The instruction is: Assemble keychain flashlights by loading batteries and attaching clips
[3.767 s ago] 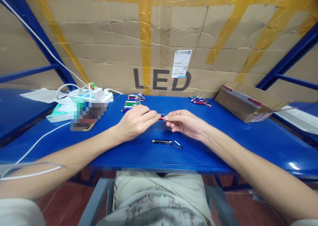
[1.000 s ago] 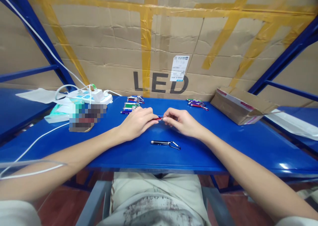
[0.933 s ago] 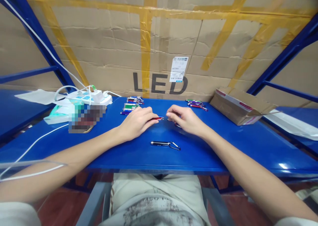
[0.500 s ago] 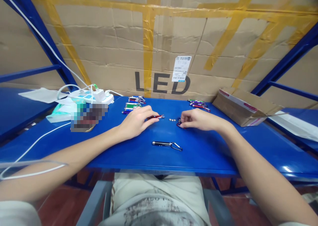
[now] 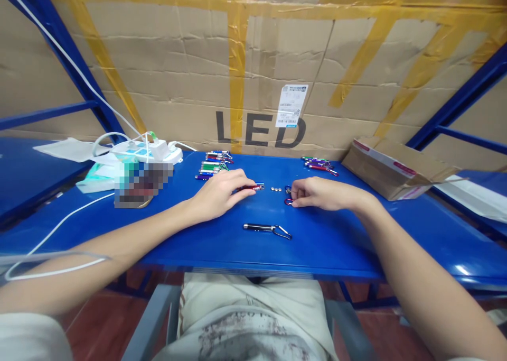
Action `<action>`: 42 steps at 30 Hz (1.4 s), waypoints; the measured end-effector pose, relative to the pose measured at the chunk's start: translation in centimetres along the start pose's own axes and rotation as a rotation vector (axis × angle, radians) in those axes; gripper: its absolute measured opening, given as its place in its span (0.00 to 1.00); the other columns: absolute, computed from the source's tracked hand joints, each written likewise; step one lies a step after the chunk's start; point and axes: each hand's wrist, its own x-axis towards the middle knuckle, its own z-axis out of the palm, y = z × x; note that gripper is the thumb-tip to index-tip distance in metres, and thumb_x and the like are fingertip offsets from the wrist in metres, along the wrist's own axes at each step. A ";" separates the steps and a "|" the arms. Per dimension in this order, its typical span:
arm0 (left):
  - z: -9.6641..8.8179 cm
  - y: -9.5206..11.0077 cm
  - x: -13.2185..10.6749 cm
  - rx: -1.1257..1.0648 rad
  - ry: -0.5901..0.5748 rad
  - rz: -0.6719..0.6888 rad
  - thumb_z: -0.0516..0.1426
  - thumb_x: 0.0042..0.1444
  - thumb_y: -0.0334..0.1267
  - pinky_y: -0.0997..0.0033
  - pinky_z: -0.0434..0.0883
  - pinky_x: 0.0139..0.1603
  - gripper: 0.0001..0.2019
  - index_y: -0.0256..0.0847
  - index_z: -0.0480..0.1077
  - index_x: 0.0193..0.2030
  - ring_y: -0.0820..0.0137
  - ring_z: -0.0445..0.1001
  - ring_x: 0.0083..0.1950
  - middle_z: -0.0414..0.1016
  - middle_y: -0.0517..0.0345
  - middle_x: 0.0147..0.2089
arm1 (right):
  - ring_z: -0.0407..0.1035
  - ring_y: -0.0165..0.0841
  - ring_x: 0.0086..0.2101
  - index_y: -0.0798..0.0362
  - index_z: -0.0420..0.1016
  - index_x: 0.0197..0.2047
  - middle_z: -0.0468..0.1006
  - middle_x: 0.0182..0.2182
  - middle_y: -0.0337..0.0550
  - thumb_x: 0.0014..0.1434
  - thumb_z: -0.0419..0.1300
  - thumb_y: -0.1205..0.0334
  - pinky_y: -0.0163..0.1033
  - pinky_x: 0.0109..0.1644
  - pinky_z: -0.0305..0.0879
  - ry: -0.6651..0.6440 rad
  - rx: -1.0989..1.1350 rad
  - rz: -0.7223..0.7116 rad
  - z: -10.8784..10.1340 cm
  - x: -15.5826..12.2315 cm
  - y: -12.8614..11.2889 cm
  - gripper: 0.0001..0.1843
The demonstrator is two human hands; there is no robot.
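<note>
My left hand [image 5: 224, 194] is closed on a slim red penlight tube [image 5: 256, 187], whose end sticks out past the fingertips to the right. A bit of blue shows just behind that tube. My right hand [image 5: 317, 193] has its fingertips pinched on a small red carabiner clip [image 5: 288, 202]; whatever it is attached to is hidden by the fingers. A darker clip [image 5: 288, 190] lies just behind the fingertips. Between the hands, several small silver button cells [image 5: 276, 189] lie in a row. Nearer me lies a black penlight [image 5: 258, 227] with its carabiner pointing right.
Several coloured penlights [image 5: 214, 166] lie at the back left of the blue table [image 5: 190, 252], others [image 5: 320, 165] at the back right. An open cardboard box [image 5: 390, 173] stands at right. A power strip [image 5: 158, 150] with white cables sits at left. A large carton [image 5: 178, 81] walls the back.
My right fingers have shifted slightly, and more of the red carabiner shows. The left hand stays in place with the red tube. The view has tilted a little.
</note>
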 end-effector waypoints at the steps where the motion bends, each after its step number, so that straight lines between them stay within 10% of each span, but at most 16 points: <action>1: 0.0 0.0 0.0 -0.003 0.002 0.004 0.58 0.77 0.43 0.62 0.75 0.51 0.14 0.39 0.81 0.57 0.62 0.80 0.47 0.82 0.50 0.47 | 0.70 0.38 0.34 0.51 0.76 0.41 0.83 0.37 0.47 0.64 0.64 0.42 0.40 0.38 0.63 -0.026 0.010 0.000 0.0 0.0 0.0 0.20; 11: 0.0 -0.2 0.0 0.007 -0.012 0.011 0.56 0.79 0.45 0.60 0.77 0.53 0.15 0.41 0.81 0.58 0.61 0.82 0.49 0.83 0.48 0.49 | 0.71 0.38 0.39 0.51 0.75 0.41 0.82 0.41 0.47 0.69 0.61 0.41 0.41 0.42 0.65 0.027 0.040 -0.159 0.1 -0.3 -0.2 0.20; 22: -0.3 0.3 0.0 -0.085 -0.057 0.017 0.55 0.79 0.42 0.59 0.76 0.57 0.14 0.41 0.80 0.59 0.61 0.81 0.53 0.83 0.47 0.52 | 0.76 0.33 0.32 0.54 0.83 0.48 0.84 0.35 0.44 0.62 0.74 0.40 0.40 0.38 0.76 0.375 0.733 -0.288 1.7 1.2 -2.7 0.25; 42: -0.4 1.6 -0.2 -0.116 -0.192 -0.179 0.43 0.82 0.45 0.65 0.72 0.45 0.16 0.42 0.69 0.52 0.65 0.77 0.40 0.79 0.56 0.41 | 0.74 0.30 0.30 0.54 0.84 0.44 0.84 0.35 0.44 0.66 0.70 0.39 0.39 0.36 0.74 0.325 0.809 -0.355 4.4 2.2 -4.7 0.23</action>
